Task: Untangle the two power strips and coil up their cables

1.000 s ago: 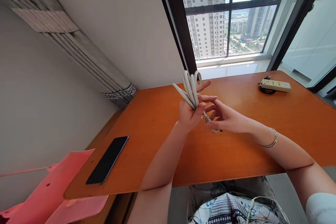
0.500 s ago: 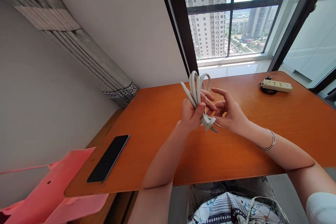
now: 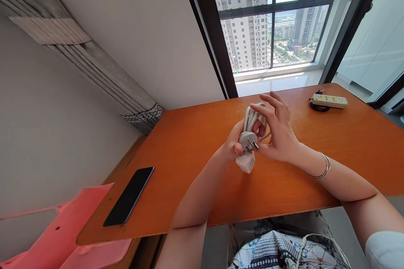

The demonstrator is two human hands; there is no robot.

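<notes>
My left hand is closed around a bundled white power cord, held above the wooden table. The cord's plug faces me, its metal prongs pointing down to the right. Just below the plug sits a white block-shaped end; how it joins the cord is hidden. My right hand curls around the right side of the bundle, its fingers bent over the loops and its thumb by a loose strand. Part of the loops is covered by the fingers.
The orange-brown table bears a black phone at the left and a cream power strip with a black cord at the far right. Pink sheet-like material hangs beside the left edge. A window is behind.
The bundle has turned and dropped slightly, bringing the plug's prongs toward me and the white block into sight. My right hand has risen and come against the loops.
</notes>
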